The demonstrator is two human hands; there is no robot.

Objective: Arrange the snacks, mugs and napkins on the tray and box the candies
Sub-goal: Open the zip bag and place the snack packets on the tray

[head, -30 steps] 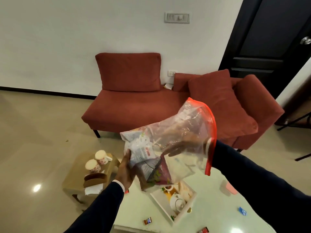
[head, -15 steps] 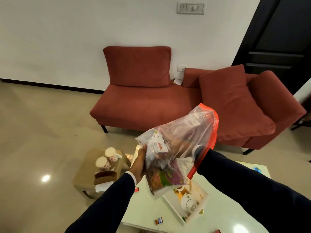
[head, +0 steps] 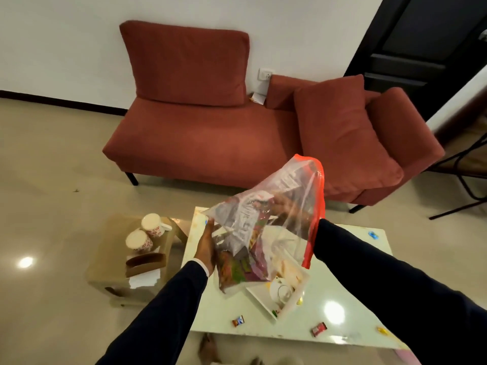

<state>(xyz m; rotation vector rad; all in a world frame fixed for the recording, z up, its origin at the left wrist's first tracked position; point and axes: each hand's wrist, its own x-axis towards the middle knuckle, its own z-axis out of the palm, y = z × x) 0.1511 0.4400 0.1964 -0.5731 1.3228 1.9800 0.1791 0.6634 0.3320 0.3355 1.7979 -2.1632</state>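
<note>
Head view: white table (head: pixel 342 293), red sofa (head: pixel 210 133)

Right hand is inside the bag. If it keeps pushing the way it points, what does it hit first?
Probably the snack packets bunched low in the clear bag; the right hand points down-left at them, though depth through the plastic is unclear.

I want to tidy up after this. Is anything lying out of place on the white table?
Yes. Wrapped candies lie loose on the white table, not boxed: a brown one and a red one near the front edge, a yellow one at the right, a blue one toward the back.
</note>
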